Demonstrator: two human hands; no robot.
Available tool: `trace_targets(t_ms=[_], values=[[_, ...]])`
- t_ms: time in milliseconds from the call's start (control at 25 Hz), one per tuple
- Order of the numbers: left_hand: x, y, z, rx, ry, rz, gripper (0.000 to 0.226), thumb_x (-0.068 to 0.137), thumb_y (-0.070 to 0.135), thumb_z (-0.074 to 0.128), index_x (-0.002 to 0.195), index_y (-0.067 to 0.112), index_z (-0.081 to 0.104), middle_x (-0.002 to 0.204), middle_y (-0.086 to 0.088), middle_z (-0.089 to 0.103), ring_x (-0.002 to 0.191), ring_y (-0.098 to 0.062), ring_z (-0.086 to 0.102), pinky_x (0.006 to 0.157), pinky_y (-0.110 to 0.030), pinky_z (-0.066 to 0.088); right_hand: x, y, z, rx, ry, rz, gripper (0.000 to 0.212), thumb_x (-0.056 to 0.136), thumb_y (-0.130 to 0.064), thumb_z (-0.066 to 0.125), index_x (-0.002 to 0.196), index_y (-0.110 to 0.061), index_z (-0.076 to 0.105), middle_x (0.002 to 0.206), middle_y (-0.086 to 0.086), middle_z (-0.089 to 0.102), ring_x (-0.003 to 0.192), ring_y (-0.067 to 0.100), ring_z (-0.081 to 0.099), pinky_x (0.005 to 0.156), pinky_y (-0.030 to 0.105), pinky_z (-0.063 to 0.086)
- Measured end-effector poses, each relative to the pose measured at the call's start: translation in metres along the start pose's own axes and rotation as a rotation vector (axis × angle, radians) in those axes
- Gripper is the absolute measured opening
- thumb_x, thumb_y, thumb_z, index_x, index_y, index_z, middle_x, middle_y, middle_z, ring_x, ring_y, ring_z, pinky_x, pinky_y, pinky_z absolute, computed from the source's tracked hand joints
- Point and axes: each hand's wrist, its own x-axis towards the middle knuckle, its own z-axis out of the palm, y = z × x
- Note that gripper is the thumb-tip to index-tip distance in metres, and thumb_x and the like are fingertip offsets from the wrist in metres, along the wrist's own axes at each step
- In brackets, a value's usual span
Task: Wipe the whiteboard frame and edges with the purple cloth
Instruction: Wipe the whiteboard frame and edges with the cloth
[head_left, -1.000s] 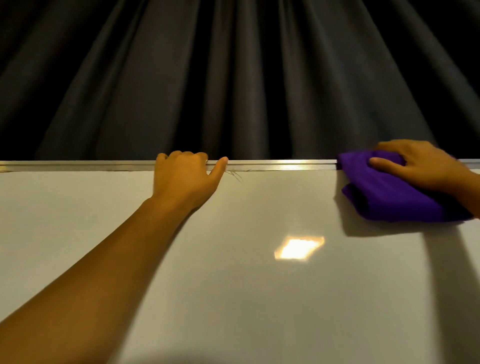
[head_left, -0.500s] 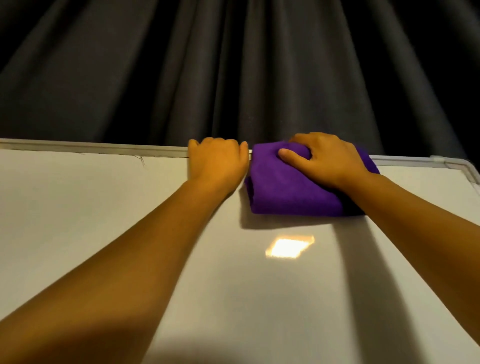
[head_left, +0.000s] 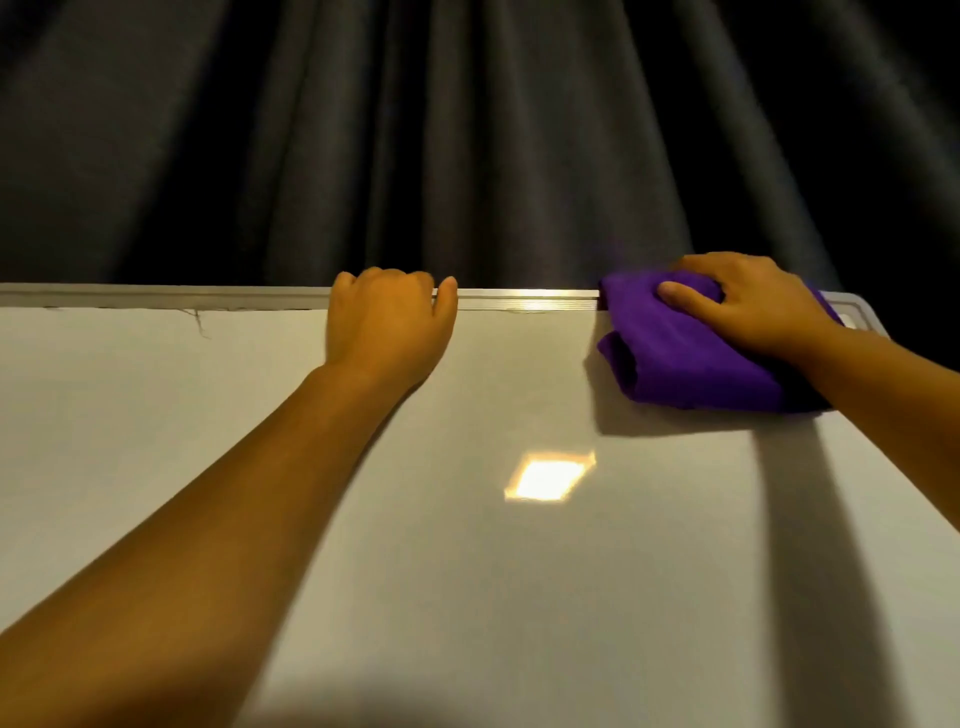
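Note:
The whiteboard (head_left: 519, 571) fills the lower view, and its silver top frame (head_left: 530, 300) runs across at mid height. My left hand (head_left: 384, 327) curls over the top frame near the middle, fingers hooked behind the edge. A folded purple cloth (head_left: 670, 358) lies over the top frame near the board's upper right corner (head_left: 857, 306). My right hand (head_left: 748, 306) presses down on the cloth, thumb on its front and fingers over the top edge. The frame under the cloth is hidden.
A dark grey pleated curtain (head_left: 467, 145) hangs right behind the board. A bright light reflection (head_left: 548, 475) sits on the board surface. A small scratch mark (head_left: 200, 322) shows just under the frame at the left.
My right hand has slid the cloth rightward along the top frame, away from my left hand and toward the upper right corner. My left hand stays gripping the frame.

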Motion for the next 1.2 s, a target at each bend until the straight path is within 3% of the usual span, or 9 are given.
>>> trace_targets(t_ms=[200, 320, 560, 760, 960, 1200], values=[[0.005, 0.039, -0.002, 0.088, -0.116, -0.009, 0.053, 0.098, 0.040, 0.021, 0.097, 0.006, 0.062, 0.087, -0.014, 0.062, 0.087, -0.029, 0.056, 0.098, -0.045, 0.035, 0.005, 0.004, -0.003, -0.082, -0.045, -0.048, 0.053, 0.085, -0.055, 0.041, 0.113, -0.014, 0.058, 0.113, 0.012, 0.062, 0.097, 0.027, 0.057, 0.076, 0.031, 0.039], [0.009, 0.103, 0.017, 0.130, -0.203, 0.085, 0.057, 0.096, 0.047, 0.019, 0.112, 0.009, 0.058, 0.109, -0.015, 0.064, 0.105, -0.031, 0.056, 0.100, -0.045, 0.035, 0.008, 0.023, -0.007, -0.107, -0.085, -0.089, 0.052, 0.084, -0.060, 0.038, 0.108, -0.018, 0.059, 0.109, 0.008, 0.064, 0.093, 0.023, 0.059, 0.077, 0.032, 0.043], [0.008, 0.170, 0.053, 0.134, -0.170, 0.074, 0.043, 0.097, 0.039, 0.030, 0.121, 0.010, 0.050, 0.122, -0.013, 0.058, 0.116, -0.031, 0.051, 0.105, -0.048, 0.032, -0.005, 0.111, -0.031, -0.219, -0.086, -0.013, 0.050, 0.083, -0.060, 0.040, 0.117, -0.025, 0.052, 0.115, 0.008, 0.054, 0.101, 0.025, 0.055, 0.079, 0.030, 0.040], [0.007, 0.191, 0.064, 0.139, -0.146, -0.044, 0.049, 0.095, 0.044, 0.031, 0.121, 0.007, 0.050, 0.124, -0.018, 0.056, 0.119, -0.035, 0.048, 0.108, -0.052, 0.026, -0.027, 0.134, -0.010, 0.077, 0.066, 0.148, 0.054, 0.081, -0.056, 0.051, 0.127, -0.028, 0.044, 0.131, 0.011, 0.040, 0.116, 0.027, 0.047, 0.091, 0.034, 0.041], [0.000, 0.197, 0.068, 0.122, -0.110, -0.069, 0.064, 0.090, 0.055, 0.032, 0.134, 0.008, 0.039, 0.138, -0.022, 0.043, 0.131, -0.040, 0.035, 0.113, -0.054, 0.014, -0.055, 0.117, 0.003, 0.176, 0.189, 0.343, 0.061, 0.076, -0.064, 0.050, 0.129, -0.036, 0.040, 0.141, 0.007, 0.030, 0.120, 0.031, 0.047, 0.094, 0.044, 0.044], [-0.030, 0.197, 0.081, 0.106, -0.138, -0.034, 0.082, 0.082, 0.069, 0.023, 0.148, 0.023, 0.010, 0.157, -0.013, 0.011, 0.145, -0.035, 0.005, 0.114, -0.057, -0.001, -0.136, 0.108, 0.018, 0.217, 0.086, 0.474, 0.072, 0.076, -0.065, 0.047, 0.139, -0.041, 0.024, 0.143, 0.007, 0.034, 0.123, 0.029, 0.045, 0.096, 0.043, 0.044]])
